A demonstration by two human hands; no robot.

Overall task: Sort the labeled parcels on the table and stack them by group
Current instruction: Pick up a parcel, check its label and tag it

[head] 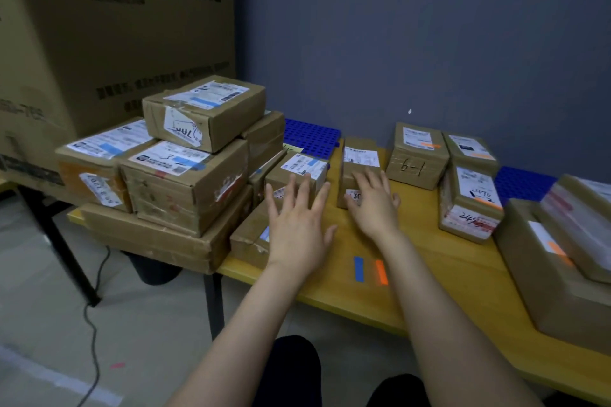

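Huge printed cardboard carton [115, 26] back left. Smooth yellow wooden table [429, 274]. Left pile [185, 182]: boxy brown taped parcels with white labels, count unclear. Three orange-marked parcels [416, 155] back right. Two blue plastic grid mats [310, 135]. Left hand [297, 228] flat, fingers spread, against the small parcel [304, 168] beside the pile. Right hand [370, 201] fingers straight, pressing the upright parcel [358, 158] mid-table. Two tape strips: one blue strip [358, 269], one orange strip [382, 272].

A small parcel [302, 168] sits at the tips of the left fingers [305, 190]; a narrow parcel [358, 158] lies under the right fingers [365, 180]. Left of the left fingers rises a parcel stack [185, 175]; right of the right fingers stand more parcels [416, 155]. Back from the fingers, between the forearms, two tape strips [358, 269] lie on the table [446, 274].
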